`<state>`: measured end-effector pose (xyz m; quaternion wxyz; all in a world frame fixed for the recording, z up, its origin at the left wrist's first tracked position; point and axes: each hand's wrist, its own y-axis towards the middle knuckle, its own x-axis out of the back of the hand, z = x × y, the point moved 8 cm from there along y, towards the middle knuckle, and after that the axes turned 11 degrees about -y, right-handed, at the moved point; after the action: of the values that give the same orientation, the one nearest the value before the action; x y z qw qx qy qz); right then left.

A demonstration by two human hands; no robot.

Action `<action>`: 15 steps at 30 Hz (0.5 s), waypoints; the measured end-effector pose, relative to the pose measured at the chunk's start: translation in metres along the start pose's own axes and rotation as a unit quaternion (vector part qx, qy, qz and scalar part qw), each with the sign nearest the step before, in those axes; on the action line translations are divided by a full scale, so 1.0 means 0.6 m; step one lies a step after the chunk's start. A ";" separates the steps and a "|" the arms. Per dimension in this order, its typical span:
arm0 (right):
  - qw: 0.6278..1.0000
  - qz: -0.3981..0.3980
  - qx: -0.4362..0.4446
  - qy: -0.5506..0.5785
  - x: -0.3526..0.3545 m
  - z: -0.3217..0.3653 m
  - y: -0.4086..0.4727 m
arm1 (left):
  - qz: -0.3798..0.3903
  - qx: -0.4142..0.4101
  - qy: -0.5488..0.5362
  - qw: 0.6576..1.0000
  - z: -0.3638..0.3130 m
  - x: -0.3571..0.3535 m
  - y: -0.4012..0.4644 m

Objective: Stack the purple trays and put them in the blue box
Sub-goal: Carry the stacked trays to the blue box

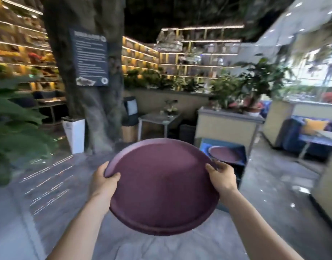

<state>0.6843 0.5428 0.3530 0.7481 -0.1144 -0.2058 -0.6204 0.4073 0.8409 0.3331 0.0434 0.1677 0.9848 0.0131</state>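
Observation:
A large round purple tray is held in front of me, above the floor, tilted slightly toward me. My left hand grips its left rim and my right hand grips its right rim. Just beyond the tray on the right stands the blue box, on the floor. Another purple tray lies inside the box, partly hidden by the box wall and the held tray.
A thick tree trunk rises at the left, with a white planter at its base. Behind the box stand a beige counter and a small grey table. Green leaves crowd the left. Grey floor surrounds me.

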 end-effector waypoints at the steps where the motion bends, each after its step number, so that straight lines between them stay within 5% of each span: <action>1: 1.000 -0.027 -0.016 -0.005 0.040 -0.025 0.000 | 0.025 0.004 -0.002 1.000 0.007 -0.043 -0.007; 8: 0.979 -0.164 -0.115 -0.033 0.270 -0.177 -0.021 | 0.164 0.038 0.000 0.986 0.055 -0.300 -0.097; 15: 0.965 -0.205 -0.162 -0.033 0.393 -0.281 0.018 | 0.217 0.051 0.008 0.975 0.094 -0.478 -0.160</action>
<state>0.7569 0.2652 0.3100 0.5690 -0.2096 -0.1463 -0.7816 0.6503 0.6559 0.2963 0.0234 0.3797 0.9244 -0.0270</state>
